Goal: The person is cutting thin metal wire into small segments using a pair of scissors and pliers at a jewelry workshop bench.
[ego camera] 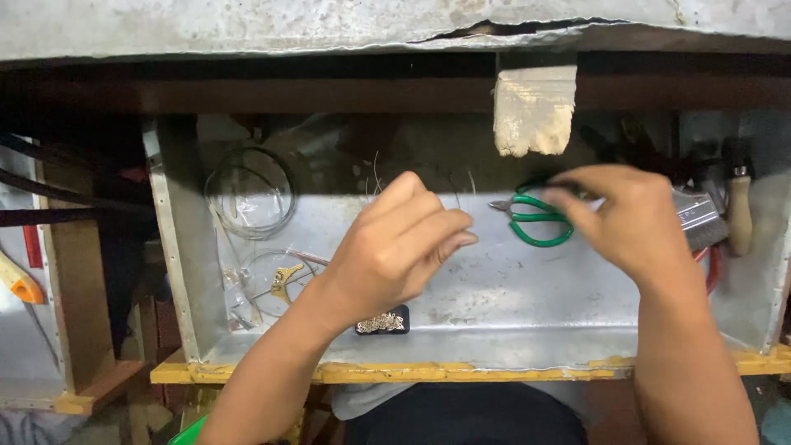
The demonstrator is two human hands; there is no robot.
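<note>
Both hands hover above the metal tray (494, 305). Left hand (400, 247) pinches thin wire (461, 191); right hand (630, 222), its grip unclear, touches green-handled pliers (535, 222) left of a brush (700, 218).

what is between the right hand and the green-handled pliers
Nothing visible: the right hand is already at the green-handled pliers, fingertips over the upper handle. The left hand is apart, off to the left.
</note>
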